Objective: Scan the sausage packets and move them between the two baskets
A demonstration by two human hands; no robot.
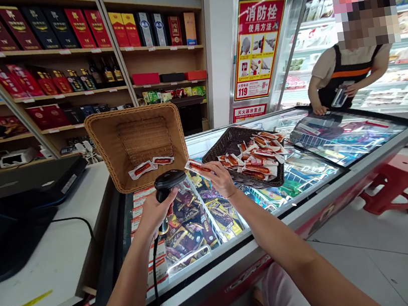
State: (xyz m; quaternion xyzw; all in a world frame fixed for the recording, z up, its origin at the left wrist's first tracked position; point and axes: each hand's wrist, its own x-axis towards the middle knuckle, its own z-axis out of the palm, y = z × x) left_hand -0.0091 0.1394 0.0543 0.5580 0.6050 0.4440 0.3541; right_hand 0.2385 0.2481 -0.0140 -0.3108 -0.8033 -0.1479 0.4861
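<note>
My left hand (159, 211) is wrapped round the grip of a black barcode scanner (168, 179), its cable hanging down. Between the fingers of my right hand (222, 180) is a packaged sausage (197, 167), just right of the scanner's head. A tan wicker basket (107, 151) stands tilted toward me behind the scanner, with two packaged sausages (142, 169) inside. To the right, a dark brown woven basket (221, 144) holds several more packaged sausages (261, 157). Both baskets rest on the glass top of a chest freezer (207, 231).
A white counter (42, 246) with black equipment (37, 181) is at the left. Shelves of boxed bottles (57, 29) line the back wall. A person in a dark apron (352, 71) leans at the freezer's far end. A red stool (401, 181) stands on the floor at right.
</note>
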